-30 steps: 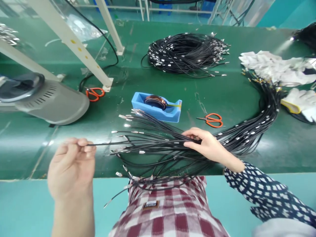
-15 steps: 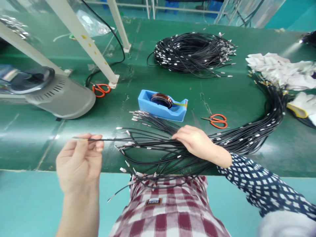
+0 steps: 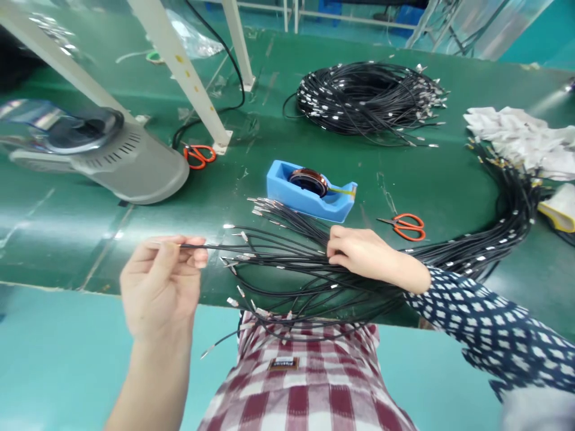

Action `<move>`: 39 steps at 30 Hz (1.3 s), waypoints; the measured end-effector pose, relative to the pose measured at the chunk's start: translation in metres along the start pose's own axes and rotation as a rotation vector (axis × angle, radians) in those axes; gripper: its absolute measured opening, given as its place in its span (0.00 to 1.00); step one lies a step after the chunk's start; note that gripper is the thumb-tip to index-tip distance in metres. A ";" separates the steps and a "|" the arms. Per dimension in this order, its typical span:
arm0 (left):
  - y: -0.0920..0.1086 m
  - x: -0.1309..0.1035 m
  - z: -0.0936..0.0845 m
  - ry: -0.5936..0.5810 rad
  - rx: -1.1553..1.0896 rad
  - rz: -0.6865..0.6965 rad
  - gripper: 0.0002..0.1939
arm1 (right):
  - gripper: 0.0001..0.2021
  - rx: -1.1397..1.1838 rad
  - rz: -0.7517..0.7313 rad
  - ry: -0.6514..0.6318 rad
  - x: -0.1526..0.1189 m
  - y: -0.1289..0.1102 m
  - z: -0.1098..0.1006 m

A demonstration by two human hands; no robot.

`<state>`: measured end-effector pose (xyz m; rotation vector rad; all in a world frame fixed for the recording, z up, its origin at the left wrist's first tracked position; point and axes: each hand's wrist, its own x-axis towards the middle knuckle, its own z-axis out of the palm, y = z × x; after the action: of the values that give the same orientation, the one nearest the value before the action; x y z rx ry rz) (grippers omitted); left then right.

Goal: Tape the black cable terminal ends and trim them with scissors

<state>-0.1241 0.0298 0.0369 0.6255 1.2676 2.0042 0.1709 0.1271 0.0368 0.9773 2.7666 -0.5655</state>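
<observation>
My left hand (image 3: 162,287) pinches the end of one black cable (image 3: 218,246) between thumb and fingers, off to the left of the others. That cable runs nearly straight to the right into a loose bundle of black cables (image 3: 287,260) with pale tags near their tips. My right hand (image 3: 362,254) lies over the bundle, its fingers curled round some of the cables; exactly how many is hidden. Several cable ends hang over the table's front edge, above a checked apron (image 3: 305,389). Just behind the bundle stands a blue tape dispenser (image 3: 309,200) with a roll of amber tape.
Orange-handled scissors (image 3: 408,226) lie right of the dispenser, and a second pair (image 3: 200,157) is by a white post (image 3: 193,84). A grey machine (image 3: 135,161) stands at left. Behind sits a coil of black cables (image 3: 368,99). White gloves (image 3: 521,134) lie at right.
The view has shifted, so the table and everything on it appear farther right. Both hands keep their hold, and the fingers of my right hand look more curled.
</observation>
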 end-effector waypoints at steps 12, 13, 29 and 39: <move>0.006 -0.009 -0.019 -0.121 -0.010 -0.123 0.11 | 0.04 0.426 -0.145 0.141 0.071 -0.074 -0.007; 0.008 -0.010 -0.021 -0.122 -0.004 -0.125 0.10 | 0.04 0.437 -0.158 0.141 0.078 -0.084 -0.011; 0.010 -0.013 -0.043 -0.092 -0.009 -0.271 0.04 | 0.10 0.837 -0.164 0.215 0.118 -0.142 -0.006; 0.008 -0.016 -0.042 -0.088 0.013 -0.227 0.04 | 0.09 0.681 -0.218 0.198 0.117 -0.139 -0.005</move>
<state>-0.1457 -0.0093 0.0266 0.5434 1.2409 1.7654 -0.0079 0.0970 0.0522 0.8656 2.9164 -1.5971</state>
